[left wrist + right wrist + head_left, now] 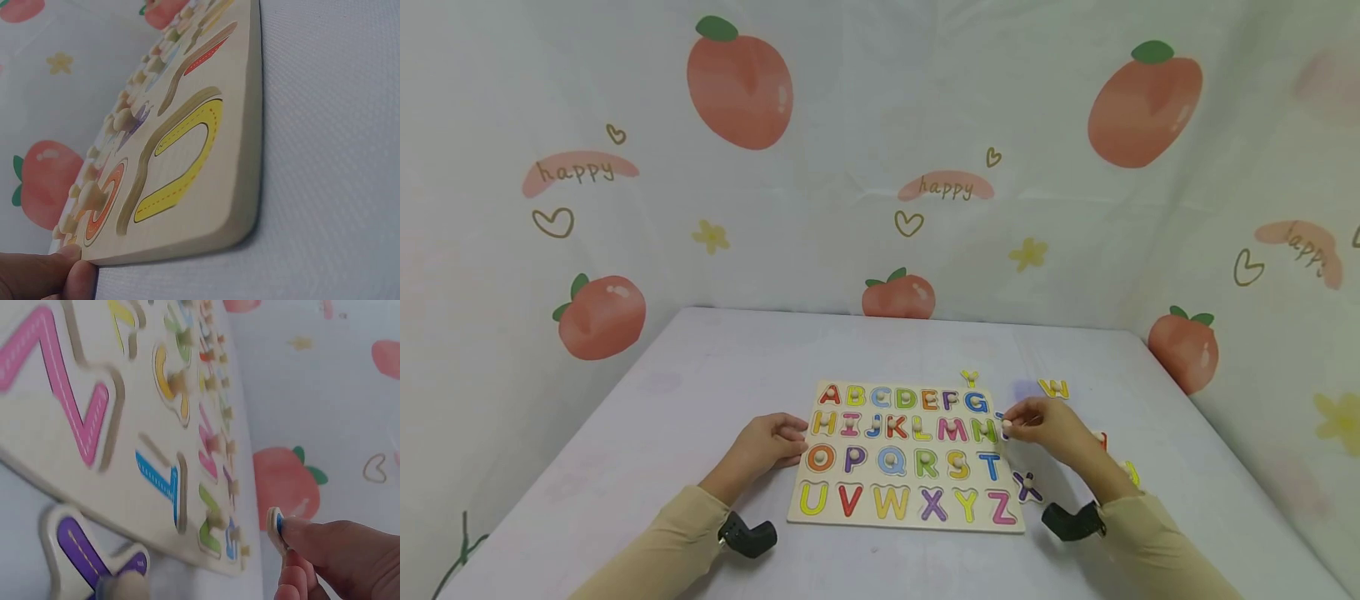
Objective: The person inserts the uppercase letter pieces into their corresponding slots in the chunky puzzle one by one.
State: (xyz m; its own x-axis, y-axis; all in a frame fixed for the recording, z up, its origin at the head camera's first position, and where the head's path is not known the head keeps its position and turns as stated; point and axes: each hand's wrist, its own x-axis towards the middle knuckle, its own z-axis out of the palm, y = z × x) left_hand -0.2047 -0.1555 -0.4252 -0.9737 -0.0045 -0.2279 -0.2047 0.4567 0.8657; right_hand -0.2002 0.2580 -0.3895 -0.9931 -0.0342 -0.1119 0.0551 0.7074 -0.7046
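Observation:
A wooden alphabet puzzle board lies flat on the table. Its upper rows carry knobbed letters, while the T slot and the bottom row have no knobs in them. At the left edge, my left hand grips the board's rim between thumb and finger, which the left wrist view shows close up. Just off the board's right edge, my right hand pinches a blue letter T piece by its knob. Fingers hide most of that piece. A purple X piece lies beside the board's lower right corner.
Loose on the table are a yellow Y piece behind the board and a yellow W piece at the back right. A red piece and a yellow piece are partly covered by the right forearm. A printed curtain hangs behind the table.

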